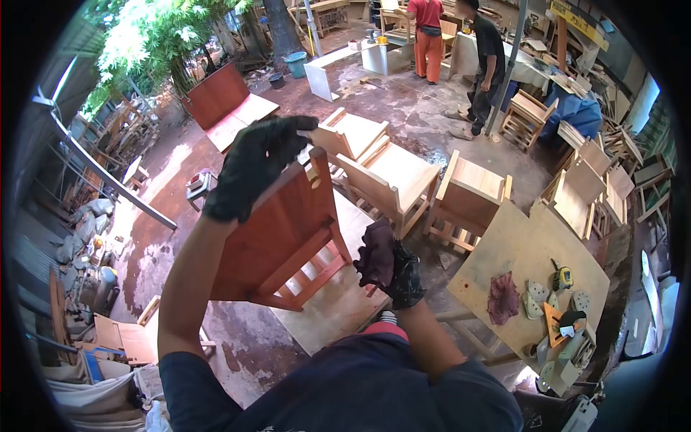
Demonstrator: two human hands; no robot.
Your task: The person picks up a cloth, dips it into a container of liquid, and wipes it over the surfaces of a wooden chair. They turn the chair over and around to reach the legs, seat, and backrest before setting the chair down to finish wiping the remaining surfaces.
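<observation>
A small wooden chair, stained red-brown, stands tilted over a pale board in front of me. Its slats show low down, near my body. My left hand, in a black glove, grips the chair's upper edge, with its fingers bent over the top. In my right hand, also gloved in black and wet-looking, is a bunched dark rag. The rag hangs just right of the chair's side rail.
Unstained chairs stand just beyond. At right, a table bears a reddish rag, a tape measure and sanding discs. A red-brown panel stands far left. Two people are at the back near a pole.
</observation>
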